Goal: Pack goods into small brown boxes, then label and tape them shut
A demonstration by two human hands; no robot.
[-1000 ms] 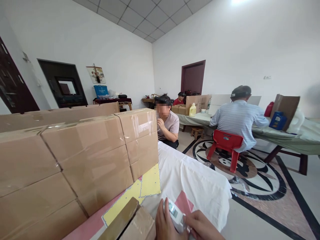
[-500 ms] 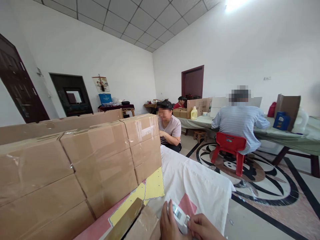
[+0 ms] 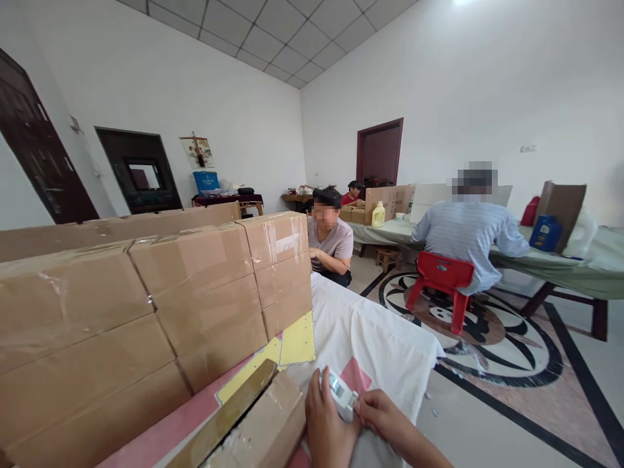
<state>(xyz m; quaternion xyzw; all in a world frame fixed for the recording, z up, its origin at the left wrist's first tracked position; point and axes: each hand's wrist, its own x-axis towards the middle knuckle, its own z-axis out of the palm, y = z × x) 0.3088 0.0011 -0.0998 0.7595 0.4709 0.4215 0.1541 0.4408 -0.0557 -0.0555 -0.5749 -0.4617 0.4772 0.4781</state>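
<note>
At the bottom of the head view, my left hand (image 3: 327, 416) is wrapped around a white handheld device (image 3: 342, 395) with a small grey display on its upper face. The thumb and fingers of my right hand (image 3: 383, 413) pinch the device's near right end, at a small light-coloured piece. What exactly the fingertips hold there is too small to make out. Just left of my left hand lies a cardboard box (image 3: 263, 422) with a dark gap along its top. Beneath both hands is a white cloth (image 3: 370, 325) with pink and yellow patches.
Stacked taped cartons (image 3: 205, 292) form a wall on the left. A person (image 3: 329, 240) crouches beyond the cloth-covered surface. Another person (image 3: 463, 234) sits on a red chair (image 3: 443, 276) at a long table (image 3: 604, 276) with bottles. Someone in red (image 3: 351, 193) is farther back.
The view has tipped down slightly, so my hands and the device appear higher and farther left. Both hands keep their hold on the device.
</note>
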